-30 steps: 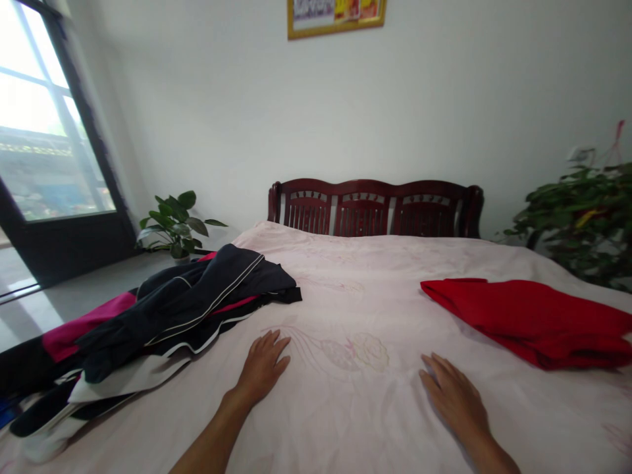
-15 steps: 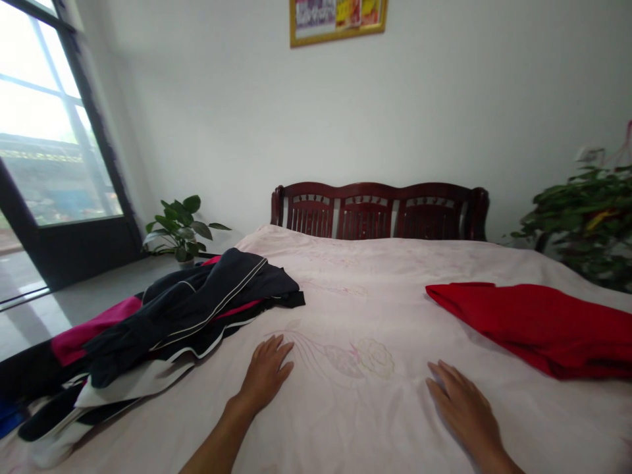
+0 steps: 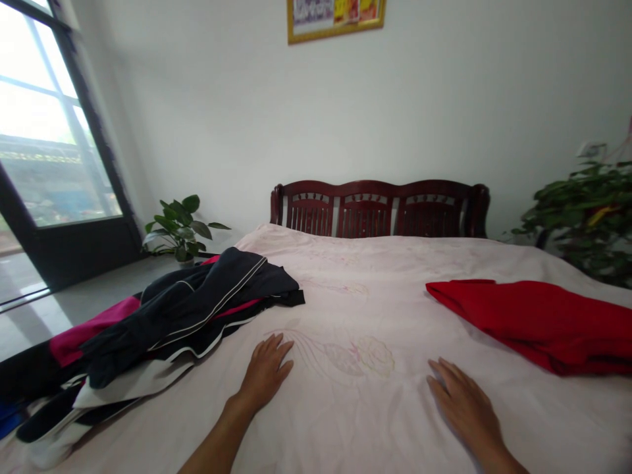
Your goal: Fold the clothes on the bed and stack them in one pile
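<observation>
My left hand [image 3: 266, 370] lies palm down on the pale pink sheet [image 3: 336, 421], fingers apart, with nothing in it. To its left is a heap of clothes, with a dark navy garment with white piping [image 3: 217, 289] on top and magenta, black and white cloth beneath. My right hand [image 3: 461, 400] also rests open on the sheet, holding nothing. Beyond it, to the right, lies a folded red garment [image 3: 533, 322], not touched by either hand. A faint flower print [image 3: 372, 355] shows on the sheet between my hands.
A dark red wooden bench back [image 3: 365, 207] stands behind the sheet, against the wall. One potted plant [image 3: 182, 227] is at the left by a glass door [image 3: 59, 131]; a bushier plant [image 3: 587, 217] is at the right. A gold-framed picture [image 3: 336, 29] hangs above.
</observation>
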{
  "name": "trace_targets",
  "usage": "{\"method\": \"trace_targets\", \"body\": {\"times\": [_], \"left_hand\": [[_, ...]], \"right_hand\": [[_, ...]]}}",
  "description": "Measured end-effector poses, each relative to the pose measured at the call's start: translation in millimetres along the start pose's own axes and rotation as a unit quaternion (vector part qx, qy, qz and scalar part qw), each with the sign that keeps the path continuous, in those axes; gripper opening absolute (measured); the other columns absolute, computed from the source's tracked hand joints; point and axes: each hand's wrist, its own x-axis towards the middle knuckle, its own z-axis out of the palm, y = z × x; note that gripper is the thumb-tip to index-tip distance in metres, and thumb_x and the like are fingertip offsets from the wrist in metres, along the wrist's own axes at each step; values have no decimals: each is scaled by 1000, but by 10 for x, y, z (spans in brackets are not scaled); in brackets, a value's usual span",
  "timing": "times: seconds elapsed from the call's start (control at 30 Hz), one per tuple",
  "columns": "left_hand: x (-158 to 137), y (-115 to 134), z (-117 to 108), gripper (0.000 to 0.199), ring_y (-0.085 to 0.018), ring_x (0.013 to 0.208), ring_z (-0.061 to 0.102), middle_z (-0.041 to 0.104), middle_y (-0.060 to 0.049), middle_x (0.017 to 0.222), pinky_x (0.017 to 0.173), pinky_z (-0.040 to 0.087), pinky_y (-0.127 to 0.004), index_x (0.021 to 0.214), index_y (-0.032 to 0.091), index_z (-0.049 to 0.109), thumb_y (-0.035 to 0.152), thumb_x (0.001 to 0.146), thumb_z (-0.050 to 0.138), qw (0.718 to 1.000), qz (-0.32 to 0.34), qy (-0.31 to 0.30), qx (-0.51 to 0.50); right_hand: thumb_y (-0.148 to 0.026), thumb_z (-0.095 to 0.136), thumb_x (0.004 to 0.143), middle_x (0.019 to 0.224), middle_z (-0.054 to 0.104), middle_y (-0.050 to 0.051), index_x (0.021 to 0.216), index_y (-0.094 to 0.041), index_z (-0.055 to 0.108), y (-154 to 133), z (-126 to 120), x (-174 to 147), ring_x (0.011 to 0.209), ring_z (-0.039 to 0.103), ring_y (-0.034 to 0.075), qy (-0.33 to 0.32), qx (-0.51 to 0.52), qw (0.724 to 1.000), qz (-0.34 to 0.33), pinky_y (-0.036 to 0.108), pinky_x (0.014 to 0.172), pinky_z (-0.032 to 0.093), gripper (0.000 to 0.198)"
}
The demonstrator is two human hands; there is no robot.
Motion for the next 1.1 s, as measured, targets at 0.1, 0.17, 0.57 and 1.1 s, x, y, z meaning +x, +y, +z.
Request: {"method": "trace_targets", "body": {"times": [0.1, 0.17, 0.57, 1.1], "left_hand": [[0, 7, -2, 45, -26, 143, 35, 45, -7, 152, 117, 24, -47, 139, 29, 53, 38, 95, 48, 1000, -2, 2, 5], [-1, 4, 3, 45, -26, 143, 36, 46, -7, 152, 117, 24, -47, 138, 29, 54, 38, 95, 47, 1000, 1, 7, 8], [3, 35, -31, 46, -26, 144, 34, 44, -7, 153, 118, 23, -46, 139, 28, 53, 38, 95, 47, 1000, -8, -7, 10], [0, 21, -21, 46, -26, 144, 35, 45, -8, 153, 118, 23, -47, 139, 27, 53, 37, 95, 47, 1000, -3, -4, 1]], "right_hand": [[-44, 30, 90, 135, 60, 12, 126, -16, 64, -4, -8, -2, 127, 53, 29, -8, -2, 1000, 1, 47, 107, 41, 57], [-44, 29, 90, 136, 60, 12, 127, -16, 64, -4, -8, -3, 127, 53, 29, -11, -4, 1000, 3, 47, 108, 40, 58], [-44, 28, 90, 135, 60, 11, 126, -17, 65, 11, 2, 0, 127, 53, 28, -6, -16, 1000, -1, 45, 108, 41, 58], [-41, 29, 91, 136, 60, 12, 127, -15, 65, -22, -34, 0, 128, 53, 29, -14, -27, 1000, -3, 46, 107, 41, 57]]}}
